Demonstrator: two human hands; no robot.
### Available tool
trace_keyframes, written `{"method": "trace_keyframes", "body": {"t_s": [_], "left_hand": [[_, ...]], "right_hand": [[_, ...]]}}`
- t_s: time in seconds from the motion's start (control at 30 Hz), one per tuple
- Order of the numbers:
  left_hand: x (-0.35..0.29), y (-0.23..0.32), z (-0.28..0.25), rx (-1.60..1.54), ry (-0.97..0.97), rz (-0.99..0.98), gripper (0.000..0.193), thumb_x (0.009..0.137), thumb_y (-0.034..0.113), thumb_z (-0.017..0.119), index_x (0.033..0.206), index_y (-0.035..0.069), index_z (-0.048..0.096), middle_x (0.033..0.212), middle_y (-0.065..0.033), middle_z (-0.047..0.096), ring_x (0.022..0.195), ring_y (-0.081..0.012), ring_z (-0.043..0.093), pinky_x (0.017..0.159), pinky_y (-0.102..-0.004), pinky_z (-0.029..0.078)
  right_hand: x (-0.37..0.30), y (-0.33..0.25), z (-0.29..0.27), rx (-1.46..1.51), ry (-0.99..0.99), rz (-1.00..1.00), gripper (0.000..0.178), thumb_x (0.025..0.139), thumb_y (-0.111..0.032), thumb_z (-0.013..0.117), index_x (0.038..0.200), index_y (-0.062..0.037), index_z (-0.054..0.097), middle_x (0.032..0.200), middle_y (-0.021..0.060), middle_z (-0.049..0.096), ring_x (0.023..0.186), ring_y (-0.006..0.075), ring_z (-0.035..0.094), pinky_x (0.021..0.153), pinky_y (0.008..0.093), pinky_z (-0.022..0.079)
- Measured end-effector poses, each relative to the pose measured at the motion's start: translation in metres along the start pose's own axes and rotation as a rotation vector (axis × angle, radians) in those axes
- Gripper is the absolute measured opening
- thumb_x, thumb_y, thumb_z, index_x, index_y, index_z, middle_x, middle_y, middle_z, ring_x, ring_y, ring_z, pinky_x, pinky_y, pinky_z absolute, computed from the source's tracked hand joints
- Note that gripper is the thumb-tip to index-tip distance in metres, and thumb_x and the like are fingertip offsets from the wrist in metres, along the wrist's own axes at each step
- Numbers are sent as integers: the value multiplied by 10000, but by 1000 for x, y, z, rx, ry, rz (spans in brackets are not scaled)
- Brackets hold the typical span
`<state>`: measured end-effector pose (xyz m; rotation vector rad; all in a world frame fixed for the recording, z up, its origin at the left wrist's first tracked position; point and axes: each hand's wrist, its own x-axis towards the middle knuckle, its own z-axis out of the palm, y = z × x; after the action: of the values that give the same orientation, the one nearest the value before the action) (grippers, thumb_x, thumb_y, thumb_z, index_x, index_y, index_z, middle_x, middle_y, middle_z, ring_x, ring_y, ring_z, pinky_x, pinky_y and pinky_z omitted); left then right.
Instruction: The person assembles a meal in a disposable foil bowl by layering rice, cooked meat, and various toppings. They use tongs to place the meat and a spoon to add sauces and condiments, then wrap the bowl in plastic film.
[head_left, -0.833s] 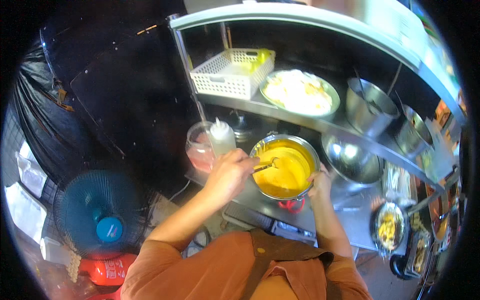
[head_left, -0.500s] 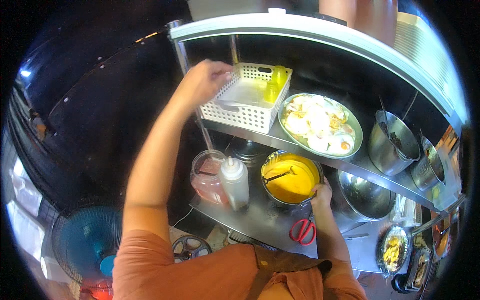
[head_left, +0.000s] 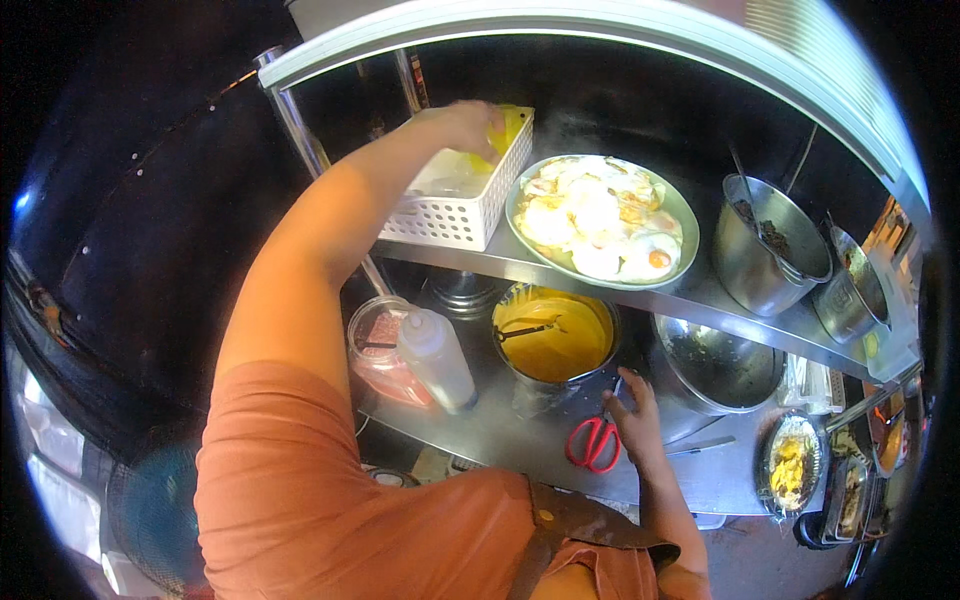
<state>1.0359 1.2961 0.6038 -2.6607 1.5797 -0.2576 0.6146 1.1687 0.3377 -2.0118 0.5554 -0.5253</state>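
Note:
My left hand [head_left: 466, 130] reaches into a white perforated basket [head_left: 440, 222] on the upper shelf. Its blurred fingers are at a yellow-green cup [head_left: 484, 164]; whether they grip it I cannot tell. Below, my right hand [head_left: 637, 425] is over the steel counter with fingers apart, close beside red-handled scissors [head_left: 594, 444]. Any contact with the scissors is unclear. Just beyond that hand stands a metal bowl of yellow sauce [head_left: 570, 345], with a dark-handled utensil [head_left: 525, 331] lying in it.
A plate of fried eggs [head_left: 600, 215] and two steel pots, one [head_left: 770, 250] holding dark food, share the shelf. Under it are a squeeze bottle [head_left: 437, 360], a clear tub of pink contents [head_left: 382, 350] and a large metal bowl [head_left: 720, 370]. A foil tray [head_left: 793, 465] lies right.
My left hand has moved from the basket's left side across to the yellow-green cups. My right hand has let go of the sauce bowl's rim and come down beside the scissors.

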Motion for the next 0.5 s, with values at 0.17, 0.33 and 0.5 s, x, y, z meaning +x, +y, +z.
{"method": "trace_keyframes", "body": {"t_s": [0.17,0.33,0.5], "left_hand": [[-52,6,-44,-376,356,-227,680,660,390,818,1206,71,567,1145,-186,615,1065,-303,586,926,-332,442],[-135,66,-65,-802,539,-177,636,766,301,770,1281,26,517,1139,-160,615,1051,-199,585,908,-309,467],[-209,223,-50,-428,648,96,682,707,245,801,1296,74,504,1096,-119,610,1038,-217,585,900,-349,472]], "right_hand": [[-17,-49,-31,-115,-57,-297,417,792,-129,692,1181,-33,577,1214,213,547,1136,344,527,957,392,430],[-3,-90,-28,530,-334,-184,327,878,-131,644,1179,-25,575,1228,92,567,1110,165,540,941,307,443],[-3,-163,-22,1457,-710,-82,410,956,-245,525,1302,-39,446,1269,112,514,1156,268,519,976,438,426]]}}
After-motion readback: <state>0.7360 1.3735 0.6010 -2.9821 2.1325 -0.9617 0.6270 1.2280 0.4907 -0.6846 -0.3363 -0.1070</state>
